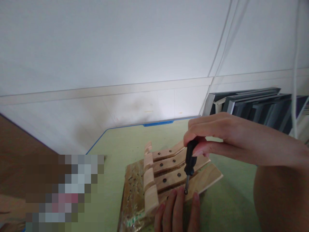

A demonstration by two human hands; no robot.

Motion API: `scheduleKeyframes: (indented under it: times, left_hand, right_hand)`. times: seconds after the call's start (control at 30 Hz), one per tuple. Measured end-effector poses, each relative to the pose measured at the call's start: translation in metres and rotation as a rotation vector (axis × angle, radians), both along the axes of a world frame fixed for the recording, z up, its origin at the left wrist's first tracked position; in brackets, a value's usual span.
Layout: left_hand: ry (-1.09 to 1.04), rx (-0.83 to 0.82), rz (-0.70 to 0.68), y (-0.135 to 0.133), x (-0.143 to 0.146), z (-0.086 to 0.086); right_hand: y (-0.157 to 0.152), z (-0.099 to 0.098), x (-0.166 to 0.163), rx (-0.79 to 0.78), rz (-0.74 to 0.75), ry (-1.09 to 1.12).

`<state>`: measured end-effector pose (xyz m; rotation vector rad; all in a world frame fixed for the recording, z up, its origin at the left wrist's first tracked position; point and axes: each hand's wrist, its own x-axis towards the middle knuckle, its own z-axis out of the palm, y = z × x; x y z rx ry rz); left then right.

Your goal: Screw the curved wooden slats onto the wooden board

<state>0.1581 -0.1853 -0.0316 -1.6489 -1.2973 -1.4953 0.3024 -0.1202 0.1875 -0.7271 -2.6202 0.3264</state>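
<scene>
My right hand (205,135) grips the black handle of a screwdriver (190,158) from above. The screwdriver stands nearly upright, its tip at a screw (185,191) in the nearest of several curved wooden pieces (205,183). My left hand (177,211) lies on that nearest piece with its fingers spread, beside the screw. The pieces sit side by side, and dark screw heads show in the farther ones. Beneath them is a worn brown board (131,190) with clear tape at its near end.
The pale green table (116,145) has a blue edge and stands against a white wall (108,45). Dark flat panels (256,106) lean at the right. White cables (294,64) hang there. A pixelated patch (72,190) covers the lower left.
</scene>
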Motion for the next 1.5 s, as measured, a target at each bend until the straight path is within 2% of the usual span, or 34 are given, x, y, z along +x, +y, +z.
scheduleKeyframes:
  times: [0.17,0.37,0.5,0.63,0.83,1.03,1.5]
  left_hand:
    - [-0.005,0.026,0.006,0.0,0.001,0.0]
    - [-0.013,0.022,0.011,-0.001,0.003,-0.001]
    - [-0.009,0.009,0.009,0.001,0.003,0.0]
    - [0.013,0.007,0.014,0.004,0.0,0.003]
    - [0.191,-0.052,-0.009,0.0,-0.009,0.007]
    - [-0.034,0.037,0.026,0.003,0.001,0.001]
    - [-0.025,-0.001,0.007,0.001,0.001,0.003]
  right_hand:
    - [0.001,0.0,-0.002,-0.017,0.009,-0.033]
    - [0.007,-0.007,-0.004,0.086,-0.168,-0.074]
    - [0.012,-0.011,-0.004,0.138,-0.208,-0.072]
    - [0.01,-0.011,-0.003,0.155,-0.174,-0.057]
    - [0.005,-0.004,-0.001,0.078,0.039,-0.003]
    - [0.004,-0.001,0.0,0.03,0.069,0.042]
    - [-0.003,0.003,-0.009,0.022,0.03,-0.03]
